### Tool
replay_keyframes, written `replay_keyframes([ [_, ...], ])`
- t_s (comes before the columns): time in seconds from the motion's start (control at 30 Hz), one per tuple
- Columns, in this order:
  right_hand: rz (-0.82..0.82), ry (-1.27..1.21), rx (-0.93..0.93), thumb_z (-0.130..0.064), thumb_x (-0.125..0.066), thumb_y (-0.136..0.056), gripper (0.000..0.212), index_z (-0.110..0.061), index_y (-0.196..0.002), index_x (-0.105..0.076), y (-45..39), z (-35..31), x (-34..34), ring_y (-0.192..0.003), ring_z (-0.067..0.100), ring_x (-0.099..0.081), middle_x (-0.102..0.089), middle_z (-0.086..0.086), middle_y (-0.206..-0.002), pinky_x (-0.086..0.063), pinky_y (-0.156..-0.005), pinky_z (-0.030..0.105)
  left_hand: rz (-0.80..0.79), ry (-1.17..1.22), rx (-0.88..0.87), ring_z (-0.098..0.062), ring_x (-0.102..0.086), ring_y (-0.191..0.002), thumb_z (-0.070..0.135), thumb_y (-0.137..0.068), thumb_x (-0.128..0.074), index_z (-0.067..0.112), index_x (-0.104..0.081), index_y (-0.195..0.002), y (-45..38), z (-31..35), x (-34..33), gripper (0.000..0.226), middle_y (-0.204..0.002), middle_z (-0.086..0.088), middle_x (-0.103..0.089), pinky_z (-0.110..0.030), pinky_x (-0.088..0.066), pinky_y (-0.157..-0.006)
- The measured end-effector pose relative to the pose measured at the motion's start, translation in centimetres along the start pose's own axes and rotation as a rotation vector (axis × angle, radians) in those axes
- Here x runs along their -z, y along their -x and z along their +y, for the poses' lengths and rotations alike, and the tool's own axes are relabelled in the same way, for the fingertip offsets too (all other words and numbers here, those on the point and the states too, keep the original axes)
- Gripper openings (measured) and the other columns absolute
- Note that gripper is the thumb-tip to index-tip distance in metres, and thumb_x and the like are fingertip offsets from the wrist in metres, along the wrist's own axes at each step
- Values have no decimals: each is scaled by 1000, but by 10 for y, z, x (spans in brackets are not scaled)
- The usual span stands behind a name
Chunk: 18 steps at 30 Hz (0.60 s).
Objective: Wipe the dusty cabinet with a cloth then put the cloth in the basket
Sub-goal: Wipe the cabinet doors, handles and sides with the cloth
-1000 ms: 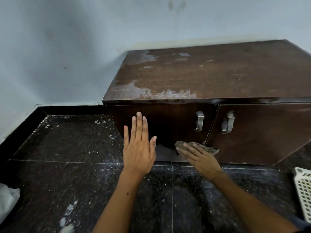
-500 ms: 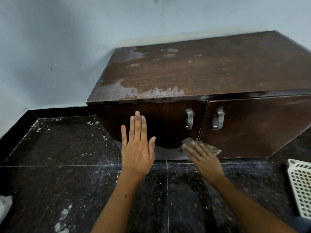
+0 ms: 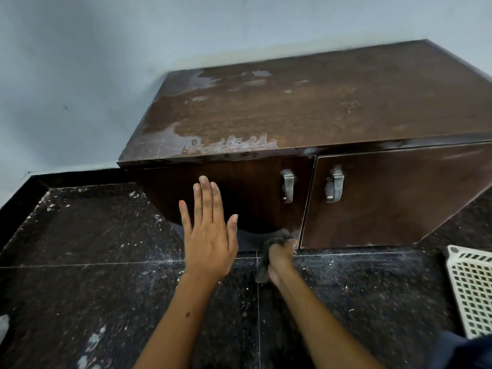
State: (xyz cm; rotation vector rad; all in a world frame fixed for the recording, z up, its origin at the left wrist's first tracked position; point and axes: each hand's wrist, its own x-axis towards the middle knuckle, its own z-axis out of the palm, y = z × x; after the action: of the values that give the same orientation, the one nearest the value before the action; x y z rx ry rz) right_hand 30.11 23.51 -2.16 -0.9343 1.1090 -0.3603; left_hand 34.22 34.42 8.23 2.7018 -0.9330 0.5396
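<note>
A low dark brown wooden cabinet (image 3: 306, 113) stands against the wall, its top smeared with pale dust and wipe marks. My left hand (image 3: 209, 235) rests flat and open against the left door, fingers spread. My right hand (image 3: 281, 258) grips a dark grey cloth (image 3: 263, 265) at the bottom edge of the left door, close to the gap between the two doors. The cloth hangs bunched down the left side of my fist. A white plastic basket (image 3: 472, 288) lies on the floor at the right edge, partly cut off.
Two metal handles (image 3: 288, 186) (image 3: 334, 186) sit on the doors. The floor (image 3: 93, 235) is dark speckled tile with white dust flecks. A pale wall runs behind and left of the cabinet. A white scrap (image 3: 3, 326) lies at the far left edge.
My right hand has curled from a flat press into a fist on the cloth and dropped to the door's bottom edge. The left hand stays flat on the door. The view shifted slightly.
</note>
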Motion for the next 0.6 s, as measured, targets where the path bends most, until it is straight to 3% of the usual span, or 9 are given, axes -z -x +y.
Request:
replay_keyframes([
  [0.07,140,-272,-57,4,-28,-96,34,-7,-126,-39,0,-22,-9,-87,22,-52,-54,13,-114,-44,-82,34,-5,6,-3,-23,7,-146,42,-99,-15,4,-3,-150,0,0,0,65,-157,-11,8,-41,13,-115],
  [0.13,191,-455,-163,-3,-29,-97,28,-7,-120,-44,3,-32,-18,-76,22,-53,-58,16,-103,-46,-78,37,-3,11,-1,-23,9,-146,43,-99,-14,4,0,-149,-1,0,-3,65,-157,-10,11,-41,14,-115],
  [0.23,186,-615,-352,-19,-31,-100,34,1,-116,-53,9,-23,-12,-102,34,-58,-57,21,-120,-49,-90,45,-16,14,12,-24,11,-146,43,-99,-15,4,2,-149,-1,2,-6,65,-157,-11,14,-43,13,-115],
  [0.27,190,-643,-398,-18,-30,-101,32,2,-106,-55,13,-19,-7,-106,35,-57,-57,20,-118,-48,-94,46,-13,16,13,-24,11,-146,42,-99,-15,4,2,-149,-1,2,-7,65,-156,-11,14,-44,12,-115],
  [0.33,210,-689,-451,-15,-28,-102,33,4,-107,-54,13,-5,6,-108,35,-56,-56,20,-114,-46,-97,43,-14,16,18,-24,12,-145,43,-99,-15,4,3,-149,-1,3,-7,66,-156,-10,16,-44,12,-115],
  [0.37,218,-702,-478,-17,-26,-102,35,4,-108,-54,13,3,12,-103,35,-57,-56,20,-110,-47,-93,41,-16,15,20,-24,13,-145,43,-99,-14,4,4,-149,-1,3,-7,66,-156,-9,17,-45,12,-115],
  [0.47,227,-672,-453,-12,-19,-103,36,-1,-84,-47,19,13,22,-68,22,-56,-49,24,-91,-49,-59,27,-24,30,24,-23,14,-145,45,-98,-12,5,6,-148,-2,3,-6,66,-155,-8,19,-44,15,-115],
  [0.53,239,-738,-381,5,-18,-102,32,12,-98,-48,22,6,24,-67,18,-56,-45,41,-115,-43,-45,9,-26,39,23,-23,14,-145,45,-99,-12,6,6,-148,-1,3,-6,66,-156,-8,18,-44,15,-115],
  [0.6,291,-776,-281,6,-21,-101,36,16,-126,-43,33,-18,17,-93,32,-57,-43,34,-134,-44,-59,6,-29,40,26,-23,14,-145,45,-98,-12,5,6,-148,-1,4,-5,66,-156,-9,18,-44,16,-114],
])
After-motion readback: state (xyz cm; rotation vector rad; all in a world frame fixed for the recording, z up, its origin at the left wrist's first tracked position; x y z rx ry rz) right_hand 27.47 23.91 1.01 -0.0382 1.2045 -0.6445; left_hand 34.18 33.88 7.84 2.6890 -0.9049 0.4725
